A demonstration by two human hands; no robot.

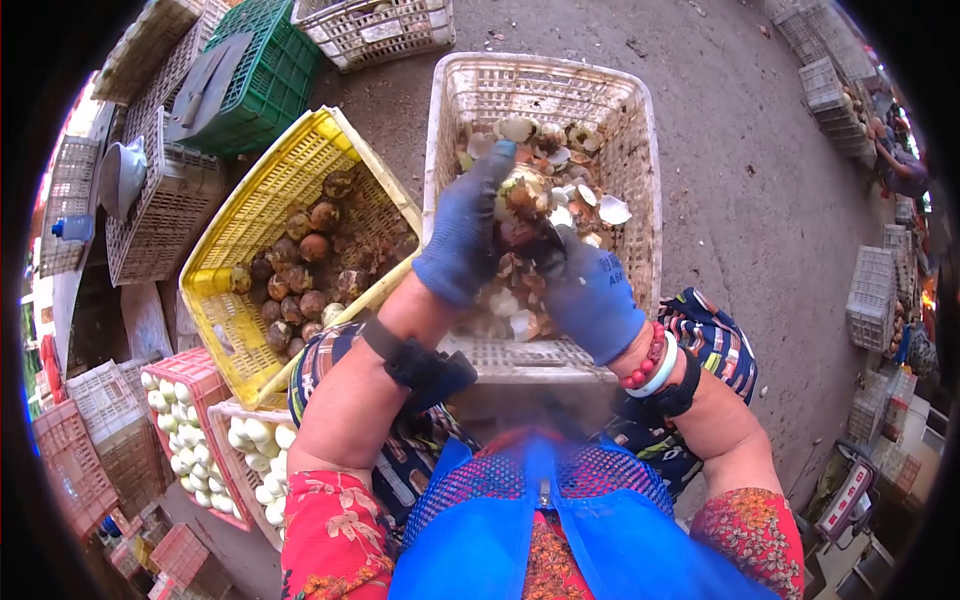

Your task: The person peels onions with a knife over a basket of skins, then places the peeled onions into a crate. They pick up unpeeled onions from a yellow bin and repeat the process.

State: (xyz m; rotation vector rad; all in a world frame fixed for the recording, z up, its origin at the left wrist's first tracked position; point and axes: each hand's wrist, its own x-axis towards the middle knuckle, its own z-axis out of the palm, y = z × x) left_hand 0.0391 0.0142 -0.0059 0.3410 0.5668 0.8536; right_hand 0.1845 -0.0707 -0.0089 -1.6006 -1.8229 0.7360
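Blue-gloved left hand (468,228) is gripping a brown lump (526,192) above the white crate (634,150); right hand (592,290) meets it, can't tell if fingers are closed. Keep it low over that crate.

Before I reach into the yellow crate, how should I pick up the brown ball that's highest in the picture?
I'd come down from above, since the yellow crate is open on top. Put your grip on opposite sides of the ball: it looks round, with no handle showing. Its picture-left and picture-right probably give more room, because a second ball lies close below it in view.
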